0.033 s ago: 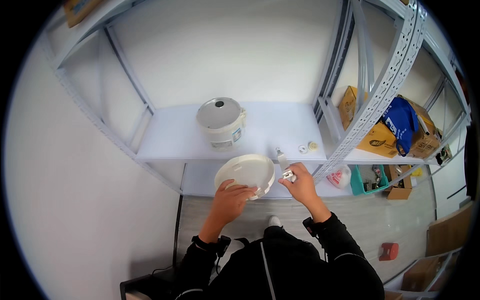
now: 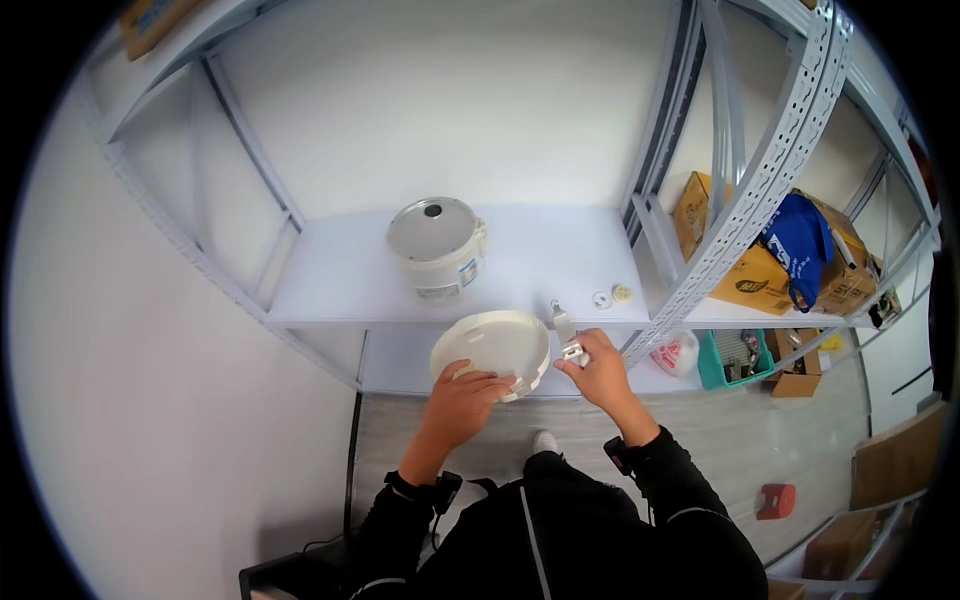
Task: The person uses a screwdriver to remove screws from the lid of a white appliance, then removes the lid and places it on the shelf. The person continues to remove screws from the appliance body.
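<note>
My left hand (image 2: 462, 405) grips the near rim of a shallow, round, cream-white lid-like part (image 2: 495, 342), fingers lying over its inside. It is held tilted, just in front of the shelf's front edge. Close by on the right, my right hand (image 2: 600, 372) is closed around a small white plastic piece (image 2: 573, 352) with a slotted end. A pale, narrow strip (image 2: 561, 322) stretches up beyond that piece; whether it is joined to it I cannot tell. On the shelf behind stands a round white tub (image 2: 440, 265) with a grey top and a dark knob or hole.
A white ring (image 2: 601, 300) and a cream round cap (image 2: 622, 293) lie on the white shelf (image 2: 330, 270). Metal uprights (image 2: 770, 190) frame it. Right are cartons (image 2: 755, 280), a blue bag (image 2: 800, 245) and a teal basket (image 2: 712, 362). A red stool (image 2: 776, 502) stands on the floor.
The view has shifted very slightly, so the shelf and tub sit a little further left. Both hands keep their hold, with no clear movement.
</note>
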Tool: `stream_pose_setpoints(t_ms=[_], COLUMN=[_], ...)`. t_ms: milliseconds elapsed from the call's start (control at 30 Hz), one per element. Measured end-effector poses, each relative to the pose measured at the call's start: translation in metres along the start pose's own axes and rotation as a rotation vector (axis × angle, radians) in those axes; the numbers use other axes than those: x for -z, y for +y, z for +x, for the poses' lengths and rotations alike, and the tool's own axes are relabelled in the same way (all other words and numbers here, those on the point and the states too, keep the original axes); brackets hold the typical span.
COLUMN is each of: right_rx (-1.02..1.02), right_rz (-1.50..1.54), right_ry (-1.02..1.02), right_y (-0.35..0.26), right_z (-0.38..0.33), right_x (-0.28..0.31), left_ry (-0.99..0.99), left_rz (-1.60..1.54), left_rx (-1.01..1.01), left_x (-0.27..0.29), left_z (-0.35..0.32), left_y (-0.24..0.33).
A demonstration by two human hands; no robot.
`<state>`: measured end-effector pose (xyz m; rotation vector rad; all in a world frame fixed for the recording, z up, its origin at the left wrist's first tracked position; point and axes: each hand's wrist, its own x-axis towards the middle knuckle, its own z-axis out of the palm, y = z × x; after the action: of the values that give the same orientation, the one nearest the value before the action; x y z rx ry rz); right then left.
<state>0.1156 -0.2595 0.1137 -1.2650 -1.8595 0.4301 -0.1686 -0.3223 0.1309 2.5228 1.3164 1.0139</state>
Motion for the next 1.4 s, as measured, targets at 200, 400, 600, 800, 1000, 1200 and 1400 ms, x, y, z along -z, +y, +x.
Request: stream_pose_setpoints(t_ms=[200, 400, 600, 800, 1000, 1200, 1400], right_rx=[0.029, -0.005, 0.015, -0.029, -0.117, -0.16, -0.365], right_rz=[-0.023, -0.018, 0.032, 0.032, 0.004, -0.068, -0.003], right_ry=[0.026, -0.016, -0.115, -0.248, -0.311, -0.393, -0.487], right_y=[0.061, 0.118, 0.144, 0.17, 0.179, 0.203, 0.207], right_z=[0.012, 0.047, 0.102, 0.137, 0.155, 0.164, 0.178], right_x=[0.004, -0.003, 0.0, 0.0, -0.011, -0.031, -0.031], left_ry=[-0.013, 0.023, 0.02, -0.002, -0.089, -0.141, -0.248], left_rz=[0.004, -0.024, 0.036, 0.027, -0.007, -0.024, -0.084], left_rx=[-0.057, 0.02, 0.082, 0.125, 0.129, 0.113, 0.124], left_x=[-0.068, -0.121, -0.16, -0.181, -0.193, -0.205, -0.209], left_z=[0.04, 0.091, 0.135, 0.155, 0.158, 0.166, 0.178], left_y=[-0.029, -0.066, -0.101, -0.12, -0.137, -0.154, -0.172])
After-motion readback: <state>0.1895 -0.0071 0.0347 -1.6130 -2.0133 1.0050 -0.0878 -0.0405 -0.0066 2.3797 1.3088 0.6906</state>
